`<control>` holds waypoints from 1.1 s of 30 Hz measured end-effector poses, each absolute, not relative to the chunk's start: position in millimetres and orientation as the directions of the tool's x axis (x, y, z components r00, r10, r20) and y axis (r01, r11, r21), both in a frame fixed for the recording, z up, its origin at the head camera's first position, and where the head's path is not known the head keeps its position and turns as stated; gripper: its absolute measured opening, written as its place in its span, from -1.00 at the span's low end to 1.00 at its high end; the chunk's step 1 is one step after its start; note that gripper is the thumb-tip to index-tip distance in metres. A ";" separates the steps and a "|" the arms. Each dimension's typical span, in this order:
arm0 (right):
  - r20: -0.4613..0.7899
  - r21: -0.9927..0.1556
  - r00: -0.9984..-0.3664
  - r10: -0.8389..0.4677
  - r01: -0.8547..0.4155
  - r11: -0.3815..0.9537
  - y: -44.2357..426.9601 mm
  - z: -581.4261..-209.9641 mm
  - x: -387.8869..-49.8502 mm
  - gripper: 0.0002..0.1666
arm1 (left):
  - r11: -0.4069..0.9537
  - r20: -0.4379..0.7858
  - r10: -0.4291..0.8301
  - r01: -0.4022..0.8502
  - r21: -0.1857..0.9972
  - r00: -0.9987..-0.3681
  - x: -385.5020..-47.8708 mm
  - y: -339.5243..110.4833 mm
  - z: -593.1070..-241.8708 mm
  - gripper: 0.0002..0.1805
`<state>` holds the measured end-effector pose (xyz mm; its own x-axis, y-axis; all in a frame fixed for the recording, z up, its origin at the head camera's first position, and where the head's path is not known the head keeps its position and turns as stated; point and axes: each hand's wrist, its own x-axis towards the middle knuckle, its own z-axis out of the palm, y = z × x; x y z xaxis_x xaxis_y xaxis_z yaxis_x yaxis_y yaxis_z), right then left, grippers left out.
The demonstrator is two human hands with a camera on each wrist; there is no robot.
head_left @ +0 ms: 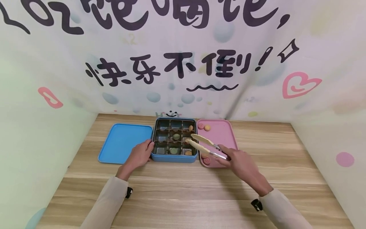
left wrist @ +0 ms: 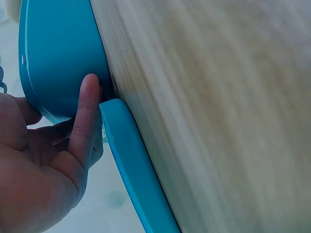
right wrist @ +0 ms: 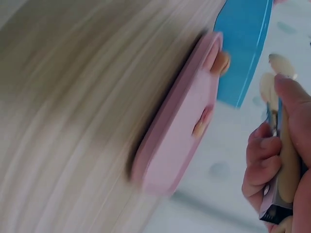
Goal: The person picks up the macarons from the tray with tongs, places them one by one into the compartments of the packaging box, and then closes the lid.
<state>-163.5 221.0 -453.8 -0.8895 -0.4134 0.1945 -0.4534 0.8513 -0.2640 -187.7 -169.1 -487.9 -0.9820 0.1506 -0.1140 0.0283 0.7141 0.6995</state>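
Observation:
A blue tin [head_left: 174, 158] stands at the back middle of the table, holding a dark divided insert. Green macarons [head_left: 176, 136] sit in its middle column, and orange-brown ones [head_left: 188, 153] on the right. My left hand [head_left: 141, 153] rests against the tin's left side, its little finger straight along the wall in the left wrist view. With my right hand [head_left: 243, 163] I grip metal tongs [head_left: 218, 155] with pale tips. The tips stand apart over the right column's middle compartment, by something orange-brown; whether they hold it, I cannot tell.
Left of the tin lies a flat blue lid [head_left: 125, 143]. A pink tray [head_left: 221, 136] adjoins its right side, with pink and yellow macarons [head_left: 204, 127] at the back left corner and others at the front left, partly behind the tongs. A printed wall [head_left: 171, 95] closes the back.

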 end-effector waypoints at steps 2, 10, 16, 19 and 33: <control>0.196 -0.272 -0.886 -0.419 -0.460 0.845 235.1 -453.0 -163.4 -0.40 | 0.716 -0.110 0.146 0.028 0.697 -0.983 -187.9 -170.3 -487.9 -0.64; 0.091 -0.236 -0.880 -0.467 -0.474 0.848 284.0 -449.1 -162.9 -0.35 | 0.721 -0.108 0.149 0.034 0.692 -0.983 -188.4 -172.9 -488.5 -0.64; 0.056 -0.163 -0.852 -0.521 -0.522 0.837 296.7 -447.4 -160.9 -0.37 | 0.723 -0.112 0.149 0.031 0.690 -0.982 -187.7 -172.4 -487.6 -0.64; 0.060 -0.117 -0.841 -0.538 -0.541 0.833 296.4 -448.2 -161.1 -0.39 | 0.726 -0.110 0.151 0.035 0.686 -0.982 -188.1 -171.5 -488.0 -0.63; 0.045 -0.080 -0.861 -0.506 -0.508 0.858 288.4 -452.4 -169.3 -0.36 | 0.720 -0.109 0.151 0.034 0.693 -0.982 -188.8 -169.8 -490.2 -0.61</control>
<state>-169.3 288.4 -452.4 -0.8614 -0.5060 0.0449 -0.5080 0.8576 -0.0801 -188.8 -169.8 -490.2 -0.9825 0.1511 -0.1090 0.0339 0.7201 0.6931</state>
